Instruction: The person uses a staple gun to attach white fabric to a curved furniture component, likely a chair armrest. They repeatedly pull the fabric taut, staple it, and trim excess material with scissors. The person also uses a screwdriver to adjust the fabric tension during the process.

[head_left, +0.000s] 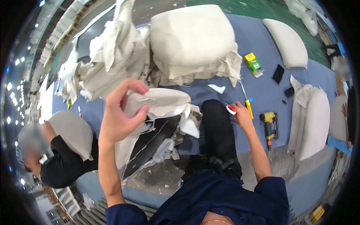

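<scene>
My left hand (125,112) is raised over the near end of a beige upholstered piece (168,98), thumb and fingers curved apart. Its cover shows through the gap between them; whether the fingertips touch it I cannot tell. That piece leans by my left leg, its dark underside (150,144) exposed, with loose fabric edges and white padding (190,128) sticking out. Just right of my black-clad knee, my right hand (243,115) is closed on a small red-and-white-handled tool (231,110), apparently scissors. A yellow-handled screwdriver (249,108) lies against the hand's far side.
Stacked cream cushions (191,35) and heaped fabric (116,67) occupy the table's far side. Rightward lie a yellow-green box (254,64), a phone (278,74), a yellow-black staple gun (269,129) and more cushions (315,123). A co-worker (65,161) handles a cushion at left.
</scene>
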A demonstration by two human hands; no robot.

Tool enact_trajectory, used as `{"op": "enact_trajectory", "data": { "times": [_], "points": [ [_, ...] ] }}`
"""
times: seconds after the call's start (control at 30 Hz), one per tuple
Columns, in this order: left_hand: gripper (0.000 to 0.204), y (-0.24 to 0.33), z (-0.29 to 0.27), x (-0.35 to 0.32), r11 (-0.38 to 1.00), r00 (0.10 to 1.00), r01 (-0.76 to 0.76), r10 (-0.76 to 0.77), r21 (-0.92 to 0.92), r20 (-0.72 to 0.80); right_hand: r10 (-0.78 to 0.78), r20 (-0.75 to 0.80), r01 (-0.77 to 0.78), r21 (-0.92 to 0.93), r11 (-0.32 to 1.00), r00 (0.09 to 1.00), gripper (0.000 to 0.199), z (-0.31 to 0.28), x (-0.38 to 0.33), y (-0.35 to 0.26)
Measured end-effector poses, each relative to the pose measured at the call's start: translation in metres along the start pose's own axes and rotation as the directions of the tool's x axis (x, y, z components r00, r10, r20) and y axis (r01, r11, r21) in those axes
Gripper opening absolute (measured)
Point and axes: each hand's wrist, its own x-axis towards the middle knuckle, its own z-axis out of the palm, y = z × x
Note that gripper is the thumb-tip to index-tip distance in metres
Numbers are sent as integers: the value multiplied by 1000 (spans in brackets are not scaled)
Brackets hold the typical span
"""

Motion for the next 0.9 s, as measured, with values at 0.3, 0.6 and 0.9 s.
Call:
{"op": "enact_trajectory", "data": {
  "times": [0.3,0.6,0.9],
  "points": [
    [33,-3,7,6,1000,1000,9,-9,7,0,20,-419,-103,-176,979,908,53,-51,24,73],
    [33,-11,-1,-1,999,1000,20,-20,33,-4,764,-397,-840,-33,542,508,76,23,-131,139],
    [34,-33,-8,24,955,992,-112,125,-276,31,656,-138,-657,48,752,742,62,1,-121,209]
  ]
}}
